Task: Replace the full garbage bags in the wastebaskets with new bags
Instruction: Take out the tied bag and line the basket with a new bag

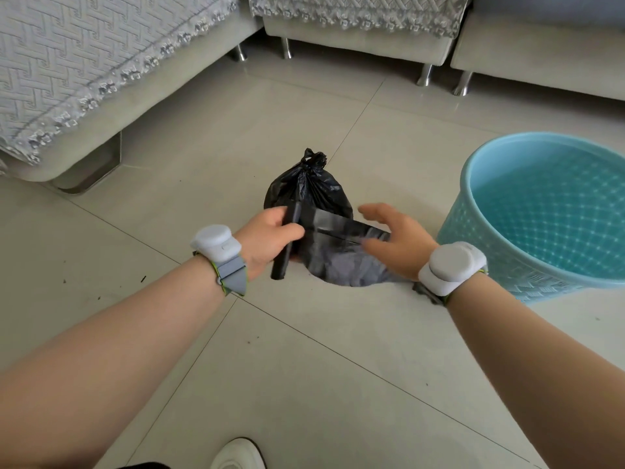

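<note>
The new bag (333,225) is stretched as a dark band off a roll (287,245), well to the left of the blue wastebasket (500,252) and in front of the tied full bag (311,187), which sits on the floor (304,333) on that same side of the basket. The wastebasket shows no liner inside, so the step in hand seems to be freeing one fresh bag.

The likely trouble is the tear. If the pull runs crooked to the perforation, the thin film may rip down its side rather than across, or two bags may come away joined. A loose hold on the roll could let it spin and spill more film onto the floor. The hanging part of the sheet sags close to the full bag and might snag on its knot.

The left hand (267,238), farther from the wastebasket, is clenched round the roll, thumb across its front. The right hand (395,238), nearer the basket, is spread wide with fingers fairly straight. The band of film reaches into it between an upper and a lower finger. Whether it actually pinches the film or only touches it, I cannot tell.
</note>
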Demonstrator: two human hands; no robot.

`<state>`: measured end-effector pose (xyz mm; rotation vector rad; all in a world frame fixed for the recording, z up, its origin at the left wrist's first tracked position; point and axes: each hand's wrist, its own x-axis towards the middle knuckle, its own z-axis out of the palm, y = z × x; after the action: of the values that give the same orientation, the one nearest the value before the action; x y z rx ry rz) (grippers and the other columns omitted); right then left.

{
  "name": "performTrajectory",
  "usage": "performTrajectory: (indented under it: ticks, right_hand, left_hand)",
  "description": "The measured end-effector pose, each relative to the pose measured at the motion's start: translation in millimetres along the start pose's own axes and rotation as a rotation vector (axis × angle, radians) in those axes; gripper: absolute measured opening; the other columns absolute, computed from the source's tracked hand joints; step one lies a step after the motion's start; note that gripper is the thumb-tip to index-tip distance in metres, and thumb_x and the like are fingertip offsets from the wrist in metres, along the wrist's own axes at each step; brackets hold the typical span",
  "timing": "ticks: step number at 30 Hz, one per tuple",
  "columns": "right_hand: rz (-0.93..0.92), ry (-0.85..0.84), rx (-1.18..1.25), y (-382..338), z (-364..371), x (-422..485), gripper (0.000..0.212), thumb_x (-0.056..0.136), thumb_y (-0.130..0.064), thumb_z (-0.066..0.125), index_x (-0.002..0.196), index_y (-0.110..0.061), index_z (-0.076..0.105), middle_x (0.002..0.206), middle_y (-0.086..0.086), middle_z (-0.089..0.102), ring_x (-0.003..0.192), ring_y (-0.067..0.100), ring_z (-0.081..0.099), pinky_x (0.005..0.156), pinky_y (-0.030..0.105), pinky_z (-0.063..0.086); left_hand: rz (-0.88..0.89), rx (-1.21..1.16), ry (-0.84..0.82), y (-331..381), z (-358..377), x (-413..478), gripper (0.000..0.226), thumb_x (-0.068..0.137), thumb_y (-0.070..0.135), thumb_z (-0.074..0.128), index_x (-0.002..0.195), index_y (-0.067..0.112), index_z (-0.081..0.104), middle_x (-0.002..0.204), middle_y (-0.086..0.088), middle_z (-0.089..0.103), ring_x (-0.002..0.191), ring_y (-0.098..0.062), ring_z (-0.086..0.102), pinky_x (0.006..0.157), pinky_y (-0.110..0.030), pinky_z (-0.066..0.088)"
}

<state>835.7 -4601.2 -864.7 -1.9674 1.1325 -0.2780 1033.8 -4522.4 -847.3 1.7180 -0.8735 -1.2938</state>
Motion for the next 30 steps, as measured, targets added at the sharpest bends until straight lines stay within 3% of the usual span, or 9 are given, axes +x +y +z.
performTrajectory:
  ticks: [2, 4, 6, 9, 14, 18, 22, 27, 30]
  right_hand:
    - [-0.034, -0.066, 0.197, -13.9, 13.2, -0.5, 0.063, 0.084, -0.025, 0.067, 0.14, -0.024, 0.038, 0.126, -0.004, 0.054, 0.115, 0.011, 0.052, 0.095, 0.023, 0.039]
    - [-0.028, -0.099, 0.337, -17.4, 22.4, 0.9, 0.052, 0.08, -0.025, 0.072, 0.128, -0.019, 0.052, 0.114, 0.001, 0.063, 0.103, 0.016, 0.062, 0.093, 0.03, 0.049]
    - [-0.004, -0.103, 0.302, -16.0, 23.4, 1.7, 0.022, 0.081, -0.023, 0.072, 0.099, -0.012, 0.067, 0.091, 0.007, 0.07, 0.081, 0.022, 0.066, 0.083, 0.039, 0.054]
    - [0.046, -0.107, 0.194, -7.2, 15.8, 2.7, 0.016, 0.087, -0.023, 0.066, 0.078, -0.01, 0.066, 0.07, 0.007, 0.061, 0.064, 0.018, 0.055, 0.066, 0.034, 0.047]
    - [0.087, -0.166, 0.255, -2.9, 10.6, 4.4, 0.005, 0.086, -0.019, 0.064, 0.088, -0.014, 0.064, 0.079, 0.003, 0.063, 0.074, 0.019, 0.06, 0.078, 0.035, 0.05]
    - [0.05, -0.155, 0.404, -11.0, 24.3, 2.4, 0.012, 0.083, -0.028, 0.07, 0.086, -0.017, 0.066, 0.08, -0.001, 0.067, 0.074, 0.014, 0.062, 0.076, 0.03, 0.051]
    - [0.083, -0.129, 0.383, -8.6, 27.5, 1.9, 0.018, 0.088, -0.022, 0.065, 0.093, -0.004, 0.068, 0.085, 0.007, 0.067, 0.078, 0.017, 0.061, 0.087, 0.041, 0.051]
    - [0.104, -0.204, 0.436, -5.5, 23.2, 2.9, 0.004, 0.084, -0.013, 0.065, 0.087, -0.015, 0.067, 0.089, 0.009, 0.07, 0.084, 0.024, 0.065, 0.098, 0.046, 0.047]
    - [0.097, -0.222, 0.513, -11.1, 20.1, 3.0, 0.035, 0.067, -0.026, 0.066, 0.094, -0.005, 0.068, 0.105, 0.021, 0.068, 0.1, 0.034, 0.063, 0.1, 0.046, 0.045]
  left_hand:
    - [-0.024, -0.057, -0.128, 2.7, 11.9, -3.5, 0.023, 0.092, -0.004, 0.044, 0.097, 0.011, 0.06, 0.095, -0.015, 0.063, 0.084, -0.028, 0.063, 0.077, -0.041, 0.056]
    - [-0.026, -0.072, -0.172, 4.1, 16.5, -4.2, 0.023, 0.092, -0.002, 0.045, 0.096, 0.013, 0.061, 0.091, -0.011, 0.063, 0.084, -0.024, 0.062, 0.082, -0.04, 0.053]
    - [-0.011, -0.053, -0.124, 4.9, 15.7, -2.2, 0.021, 0.091, -0.001, 0.046, 0.091, 0.014, 0.06, 0.084, -0.008, 0.062, 0.075, -0.02, 0.062, 0.07, -0.032, 0.055]
    - [-0.018, -0.015, 0.01, 3.7, 8.8, 1.2, 0.021, 0.091, -0.001, 0.044, 0.081, 0.015, 0.055, 0.07, -0.006, 0.054, 0.054, -0.013, 0.054, 0.049, -0.024, 0.05]
    - [-0.02, -0.007, 0.016, 2.4, 5.1, 2.5, 0.018, 0.092, 0.001, 0.045, 0.079, 0.012, 0.053, 0.068, -0.006, 0.053, 0.053, -0.014, 0.049, 0.05, -0.025, 0.047]
    - [-0.028, -0.016, -0.064, 5.0, 15.5, 0.3, 0.017, 0.092, 0.005, 0.048, 0.079, 0.012, 0.057, 0.066, -0.006, 0.054, 0.054, -0.014, 0.05, 0.05, -0.025, 0.048]
    - [-0.028, -0.045, -0.061, 5.0, 14.4, -0.6, 0.015, 0.095, 0.013, 0.05, 0.081, 0.011, 0.056, 0.068, -0.006, 0.055, 0.052, -0.012, 0.051, 0.05, -0.025, 0.049]
    - [-0.013, -0.063, -0.055, 4.9, 12.1, -0.8, 0.017, 0.096, 0.014, 0.049, 0.08, 0.011, 0.054, 0.066, -0.006, 0.056, 0.048, -0.01, 0.051, 0.049, -0.024, 0.049]
    - [0.001, -0.041, -0.066, 6.3, 14.6, -1.7, 0.016, 0.095, 0.012, 0.05, 0.081, 0.01, 0.056, 0.064, -0.005, 0.057, 0.047, -0.009, 0.052, 0.048, -0.023, 0.05]
